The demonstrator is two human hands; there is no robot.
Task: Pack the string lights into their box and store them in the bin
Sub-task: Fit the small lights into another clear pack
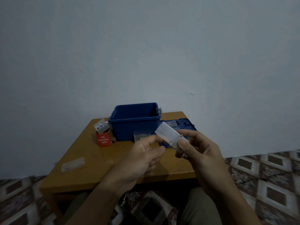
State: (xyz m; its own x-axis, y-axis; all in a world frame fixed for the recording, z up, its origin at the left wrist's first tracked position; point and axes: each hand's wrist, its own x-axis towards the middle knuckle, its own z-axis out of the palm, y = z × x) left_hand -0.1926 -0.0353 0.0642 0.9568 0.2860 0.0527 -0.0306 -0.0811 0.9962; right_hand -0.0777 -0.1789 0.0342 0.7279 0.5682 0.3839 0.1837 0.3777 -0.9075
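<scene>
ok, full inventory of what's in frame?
bin: 1, blue, open, back of table
lid: 1, blue, flat on table right of bin
red box: 1, red, "LED Decorative Lights", left of bin
clear box by bin: 1, transparent, in front of bin
clear box front-left: 1, transparent, table's near left
held clear box: 1, transparent, in right hand
table: 1, brown wood
floor mat: 1, patterned, under table
right hand: grips held clear box
left hand: at that box's near end, grip unclear
</scene>
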